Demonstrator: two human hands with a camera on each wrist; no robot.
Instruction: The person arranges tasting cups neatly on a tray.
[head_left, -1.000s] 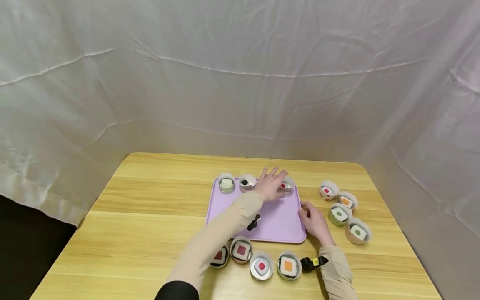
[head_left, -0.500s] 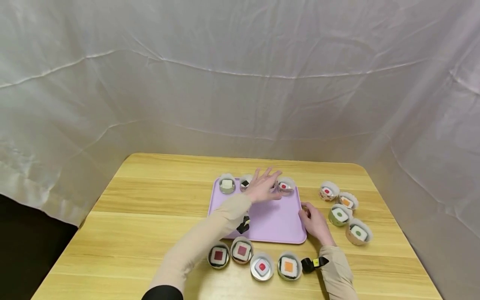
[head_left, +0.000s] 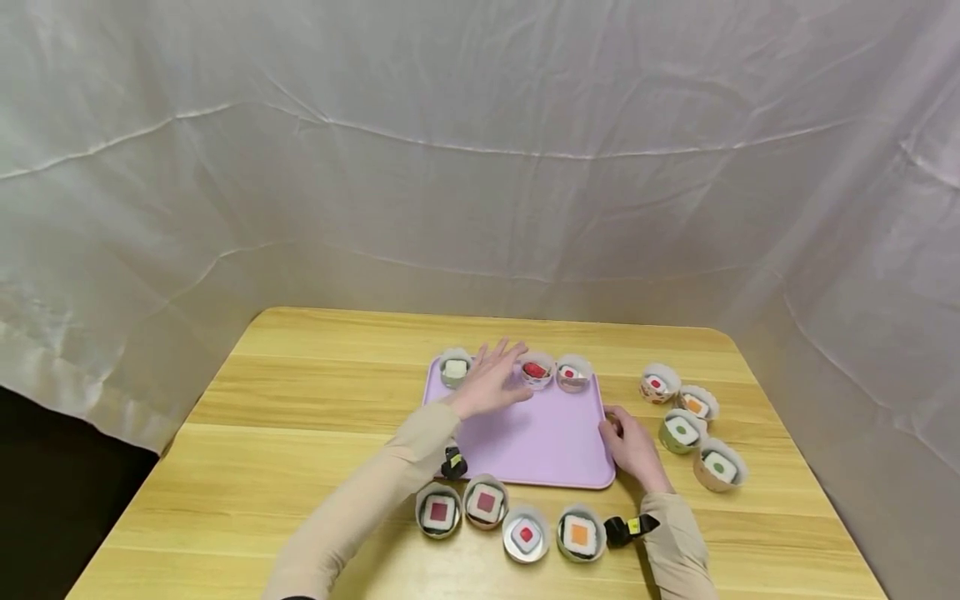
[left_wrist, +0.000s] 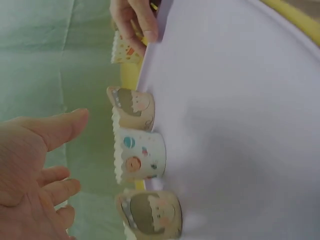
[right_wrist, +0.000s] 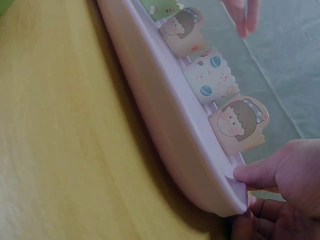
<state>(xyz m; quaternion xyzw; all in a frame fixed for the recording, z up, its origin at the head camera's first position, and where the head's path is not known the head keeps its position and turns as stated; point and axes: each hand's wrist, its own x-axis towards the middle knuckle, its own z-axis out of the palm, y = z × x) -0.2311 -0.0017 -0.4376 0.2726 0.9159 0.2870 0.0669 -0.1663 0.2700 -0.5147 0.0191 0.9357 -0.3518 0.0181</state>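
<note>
In the head view a lilac tray (head_left: 558, 450) lies on the table. My right hand (head_left: 633, 448) pinches its right rim; in the right wrist view the thumb is on top and curled fingers are beneath. Above the tray's far left part hovers my left hand (head_left: 491, 383), fingers spread, holding nothing. Along the far rim stand paper cups: a green cup (head_left: 454, 368) with a white piece, a cup with a red piece (head_left: 536, 372), and a girl-face cup (right_wrist: 237, 125) at the right end. Another girl-face cup (left_wrist: 152, 215) is hidden behind my left hand in the head view.
Several paper cups with sushi-like pieces, including an orange-centred one (head_left: 580, 533), stand before the tray's near edge. More cups, one of them green (head_left: 682, 430), cluster to the right of the tray. A pale curtain (head_left: 480, 208) hangs behind the wooden table (head_left: 300, 400).
My left hand has moved left, away from the right-end cup, uncovering it and the cup with the red piece. My right hand stays on the tray's rim.
</note>
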